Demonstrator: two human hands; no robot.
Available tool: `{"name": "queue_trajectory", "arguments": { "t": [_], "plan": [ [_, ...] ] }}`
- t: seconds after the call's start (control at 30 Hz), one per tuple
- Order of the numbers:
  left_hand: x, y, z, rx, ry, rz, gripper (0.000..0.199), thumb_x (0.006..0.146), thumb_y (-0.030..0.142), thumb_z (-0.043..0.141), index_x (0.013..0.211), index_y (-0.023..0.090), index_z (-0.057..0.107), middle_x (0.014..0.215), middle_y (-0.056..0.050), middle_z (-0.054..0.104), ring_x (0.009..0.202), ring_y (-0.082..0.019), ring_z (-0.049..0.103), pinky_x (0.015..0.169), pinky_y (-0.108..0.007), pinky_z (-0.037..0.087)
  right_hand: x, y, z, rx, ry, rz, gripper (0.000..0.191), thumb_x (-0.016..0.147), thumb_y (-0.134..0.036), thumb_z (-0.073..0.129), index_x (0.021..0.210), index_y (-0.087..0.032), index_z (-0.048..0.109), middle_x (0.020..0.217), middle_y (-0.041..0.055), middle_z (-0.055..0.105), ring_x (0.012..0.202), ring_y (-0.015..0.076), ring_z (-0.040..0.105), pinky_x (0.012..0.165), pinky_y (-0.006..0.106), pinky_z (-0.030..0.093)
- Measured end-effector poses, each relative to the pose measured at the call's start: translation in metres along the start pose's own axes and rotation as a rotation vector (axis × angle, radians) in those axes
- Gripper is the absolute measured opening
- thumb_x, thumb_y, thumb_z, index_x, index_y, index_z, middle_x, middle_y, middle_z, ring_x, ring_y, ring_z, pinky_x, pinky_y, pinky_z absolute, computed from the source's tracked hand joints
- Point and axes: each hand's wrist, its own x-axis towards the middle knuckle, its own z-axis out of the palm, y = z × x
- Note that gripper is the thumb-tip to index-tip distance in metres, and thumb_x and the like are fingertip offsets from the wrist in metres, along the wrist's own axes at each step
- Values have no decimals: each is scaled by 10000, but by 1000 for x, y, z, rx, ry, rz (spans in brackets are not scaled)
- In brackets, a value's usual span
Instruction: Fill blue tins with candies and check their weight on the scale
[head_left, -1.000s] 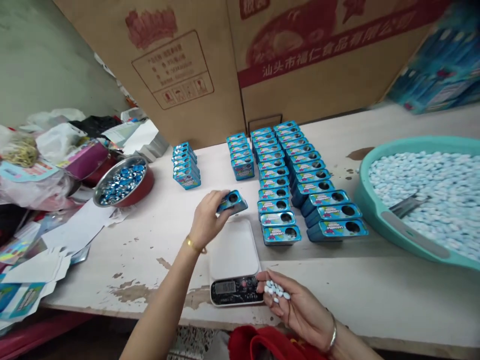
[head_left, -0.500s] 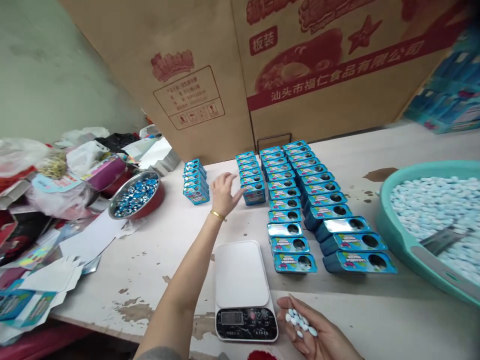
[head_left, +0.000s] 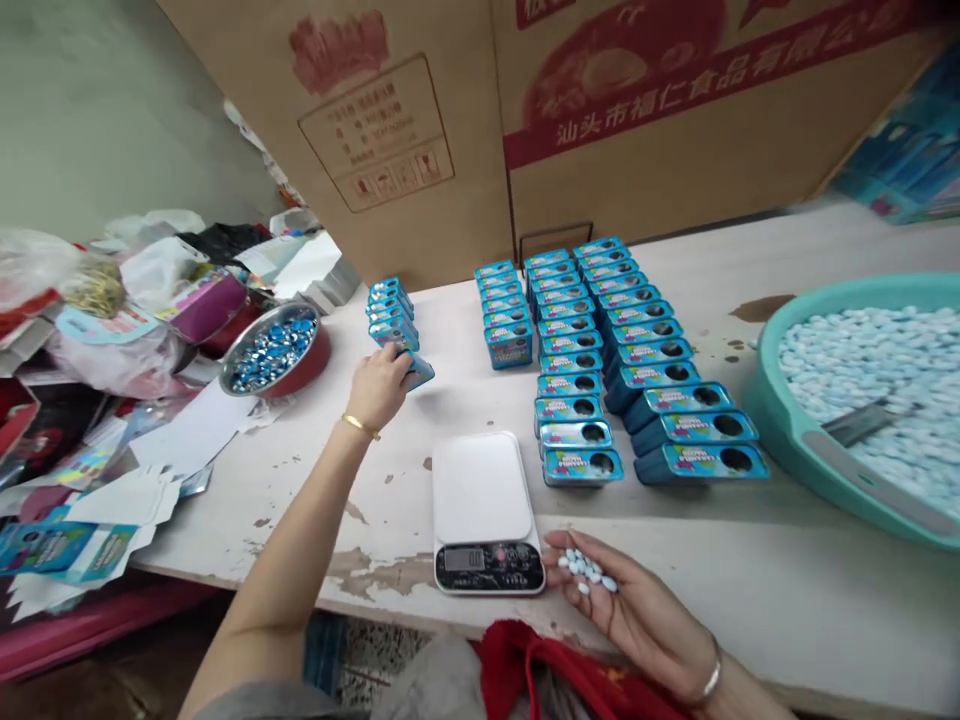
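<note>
My left hand (head_left: 381, 388) is closed on a small blue tin (head_left: 421, 371), just in front of the short left row of blue tins (head_left: 391, 312). Its fingers cover much of that tin. Palm up and cupped, my right hand (head_left: 637, 600) holds several pale blue and white candies (head_left: 586, 570). It lies beside the lower right corner of a white kitchen scale (head_left: 481, 490), whose pan is bare and whose display appears to read 0.0. Longer rows of blue tins with round openings (head_left: 583, 466) stand behind the scale, to its right.
A turquoise basin (head_left: 776, 440) of pale candies with a metal scoop (head_left: 855, 424) stands at right. At left is a metal bowl (head_left: 319, 365) of blue wrapped pieces, near plastic bags and papers (head_left: 157, 350). Large cardboard boxes (head_left: 450, 230) stand at the back.
My left hand has moved left from beside the middle row of tins to the left row and closed on a tin. My right hand still holds the candies. The view has tilted down.
</note>
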Motion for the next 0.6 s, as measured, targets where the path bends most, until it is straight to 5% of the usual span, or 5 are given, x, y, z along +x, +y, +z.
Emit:
{"name": "queue_trajectory", "arguments": {
  "t": [0.1, 0.2, 0.33, 0.5, 0.6],
  "plan": [
    [-44, 37, -34, -34, -30, 267, 222, 894, 342, 469, 829, 170, 594, 958, -81, 571, 824, -187, 548, 710, -307, 412, -6, -1, -3, -23, 15, 2, 148, 798, -166, 620, 901, -90, 693, 850, 110, 725, 747, 153, 688, 614, 193, 542],
    [-78, 72, -46, -88, -76, 408, 206, 902, 333, 472, 830, 168, 573, 893, -57, 587, 754, -163, 551, 647, -283, 407, -11, 2, -3, -43, 4, 24, 158, 812, -158, 594, 914, -80, 685, 836, 123, 724, 747, 153, 692, 606, 187, 542],
    [-95, 97, -39, -138, -92, 438, 156, 887, 309, 505, 902, 160, 547, 890, -58, 612, 762, -174, 558, 656, -294, 415, -16, 8, -4, -44, -34, 46, 162, 822, -180, 588, 918, -84, 676, 787, 110, 719, 700, 143, 688, 565, 182, 531],
    [-124, 127, -35, -306, 106, 441, 315, 871, 401, 526, 1069, 157, 516, 1113, -105, 568, 961, -228, 526, 784, -349, 436, -20, 15, -8, 46, -58, 69, 172, 841, -216, 581, 926, -93, 665, 887, 116, 725, 833, 167, 696, 733, 248, 558],
    [-154, 160, -24, -391, 3, 576, 273, 905, 363, 469, 1096, 174, 516, 993, -71, 573, 836, -183, 529, 689, -309, 449, -22, 18, -9, 128, -59, 48, 173, 862, -259, 563, 876, -119, 664, 813, 57, 726, 725, 143, 690, 715, 271, 566]
  ]
}}
